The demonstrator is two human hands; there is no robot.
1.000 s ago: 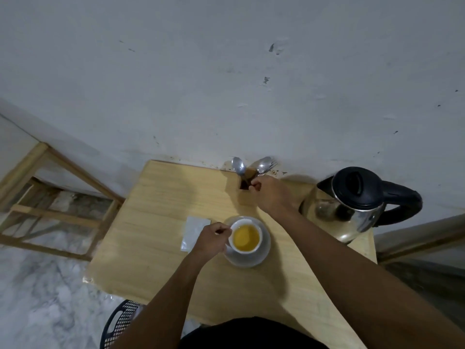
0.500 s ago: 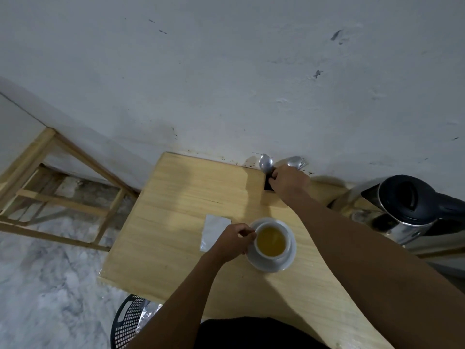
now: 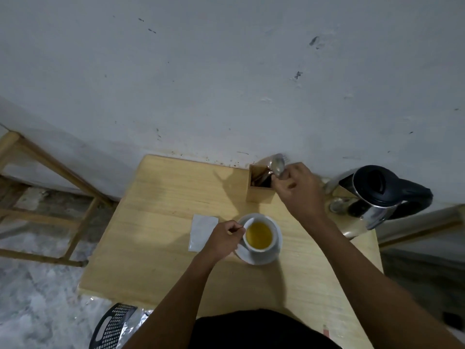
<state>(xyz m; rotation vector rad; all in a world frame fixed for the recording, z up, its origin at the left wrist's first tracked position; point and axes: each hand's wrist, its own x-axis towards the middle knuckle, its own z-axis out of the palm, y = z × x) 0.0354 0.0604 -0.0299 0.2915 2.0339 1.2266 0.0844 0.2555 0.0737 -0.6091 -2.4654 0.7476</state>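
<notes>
A white cup (image 3: 261,235) of yellow-brown tea stands on a white saucer (image 3: 259,258) in the middle of the wooden table (image 3: 151,248). My left hand (image 3: 225,238) grips the cup's handle from the left. At the table's back edge stands a small wooden cutlery holder (image 3: 259,193). My right hand (image 3: 299,190) is just right of it and pinches a metal spoon (image 3: 278,167), whose bowl is lifted above the holder's rim. Another utensil stays inside the holder.
A steel electric kettle (image 3: 375,197) with a black lid and handle stands at the table's right back corner. A white sachet (image 3: 202,231) lies left of the cup. A wooden frame (image 3: 50,192) is at the left, and a black perforated basket (image 3: 113,326) sits on the floor.
My right hand has drawn one spoon up and to the right out of the holder. The left hand stays on the cup handle. The camera view has shifted left.
</notes>
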